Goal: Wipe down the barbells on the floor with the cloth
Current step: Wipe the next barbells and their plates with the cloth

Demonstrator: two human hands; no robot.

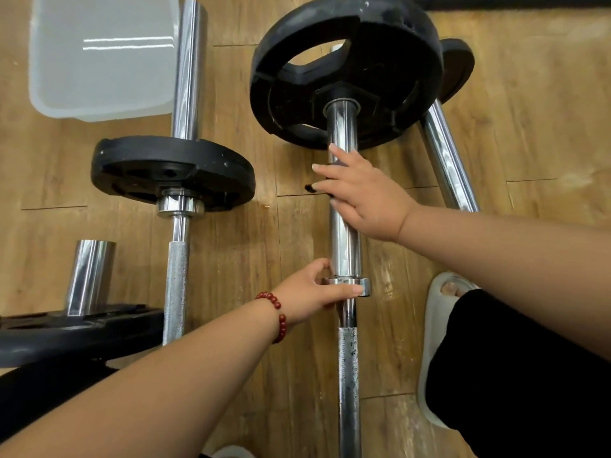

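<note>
On the floor, middle bar: left hand [309, 287] curled round the collar [358, 285], thumb laid along its front.
Right hand [367, 196]: fingers pretty straight, lying flat across the chrome sleeve [345, 249]. A dark scrap pokes out under them, can't tell if it's the cloth.
Barbell [348, 375]: shiny sleeve, knurled grip speckled dark, black plate [390, 61] at the far end.
Room: strip of bare wood floor [238, 259] over to the left barbell [177, 282]; slipper [433, 325] just beside it on the right.

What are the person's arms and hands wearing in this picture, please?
No sleeves or gloves are worn on either side. The wrist of the left hand carries a bracelet of round dark-red beads. The right hand and its wrist show no jewellery or watch.
</note>
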